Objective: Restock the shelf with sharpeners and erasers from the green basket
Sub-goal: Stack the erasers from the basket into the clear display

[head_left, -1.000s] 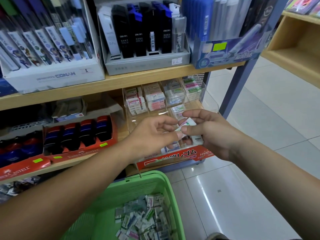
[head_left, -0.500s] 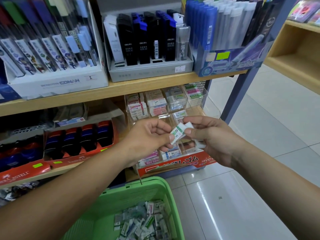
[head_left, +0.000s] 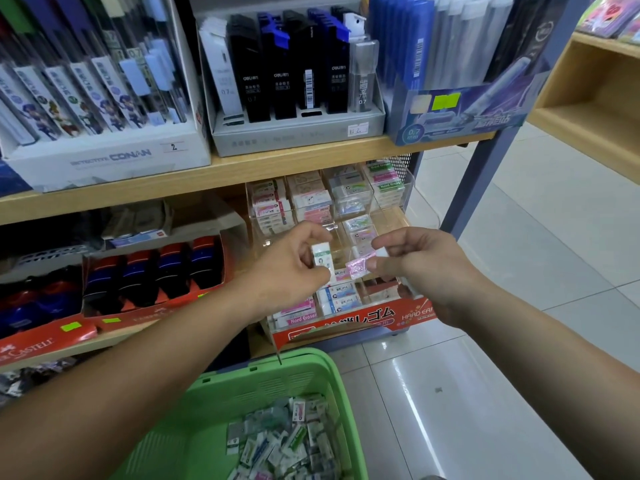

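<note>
Left hand [head_left: 294, 268] pinched a small white eraser with a green label [head_left: 322, 259] between thumb and forefinger, the other fingers curled beneath. The right hand [head_left: 426, 268] pinched a pink-wrapped eraser [head_left: 358, 268] at its fingertips, and something white showed behind those fingers, perhaps more stock tucked into the palm, though that could not be told for sure. Both erasers hung in the air just in front of the clear rack [head_left: 401, 188] on the lower shelf [head_left: 114, 341], above the red box [head_left: 363, 327], with the green basket [head_left: 311, 368] and its heap of loose packets [head_left: 287, 441] below. The likeliest slip was a mix-up: the rack's compartments were narrow and their labels looked much alike, so either eraser could have gone into the wrong slot. The grips were light and the wrappers looked slick — a piece let go too early would probably have missed the basket and skidded across the tiled floor [head_left: 519, 306]. Anything loose in the right palm could have spilled as those fingers opened, and a knuckle pushed in too far might have toppled the stacks already standing in the rack.
</note>
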Motion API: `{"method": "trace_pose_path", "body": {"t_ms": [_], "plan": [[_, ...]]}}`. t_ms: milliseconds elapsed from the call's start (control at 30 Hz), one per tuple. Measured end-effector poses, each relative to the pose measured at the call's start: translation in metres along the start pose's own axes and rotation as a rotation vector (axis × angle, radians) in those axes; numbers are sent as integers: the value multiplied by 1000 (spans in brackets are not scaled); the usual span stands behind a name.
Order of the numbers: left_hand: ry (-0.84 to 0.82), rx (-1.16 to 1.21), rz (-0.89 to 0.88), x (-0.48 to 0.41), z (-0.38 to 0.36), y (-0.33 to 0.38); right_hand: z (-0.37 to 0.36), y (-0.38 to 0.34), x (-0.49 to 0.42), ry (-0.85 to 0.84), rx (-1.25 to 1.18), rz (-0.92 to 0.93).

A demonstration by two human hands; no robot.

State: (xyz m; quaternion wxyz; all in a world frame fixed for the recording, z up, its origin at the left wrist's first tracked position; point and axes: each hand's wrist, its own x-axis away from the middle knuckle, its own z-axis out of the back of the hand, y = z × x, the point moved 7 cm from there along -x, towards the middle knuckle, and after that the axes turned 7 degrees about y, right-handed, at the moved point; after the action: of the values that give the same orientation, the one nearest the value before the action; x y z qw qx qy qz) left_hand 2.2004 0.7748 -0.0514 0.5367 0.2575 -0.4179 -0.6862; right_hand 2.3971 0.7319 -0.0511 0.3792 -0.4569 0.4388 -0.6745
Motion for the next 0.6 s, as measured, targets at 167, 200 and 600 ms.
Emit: {"method": "trace_pose_path", "body": {"t_ms": [167, 200, 600], "plan": [[144, -95, -52, -4, 0, -6, 6, 9, -5, 46, -78, -81], [146, -97, -39, -5, -2, -9, 7, 10, -6, 48, -89, -95], [106, -377, -190, 2, 0, 0, -7, 4, -4, 0, -71, -69]]}}
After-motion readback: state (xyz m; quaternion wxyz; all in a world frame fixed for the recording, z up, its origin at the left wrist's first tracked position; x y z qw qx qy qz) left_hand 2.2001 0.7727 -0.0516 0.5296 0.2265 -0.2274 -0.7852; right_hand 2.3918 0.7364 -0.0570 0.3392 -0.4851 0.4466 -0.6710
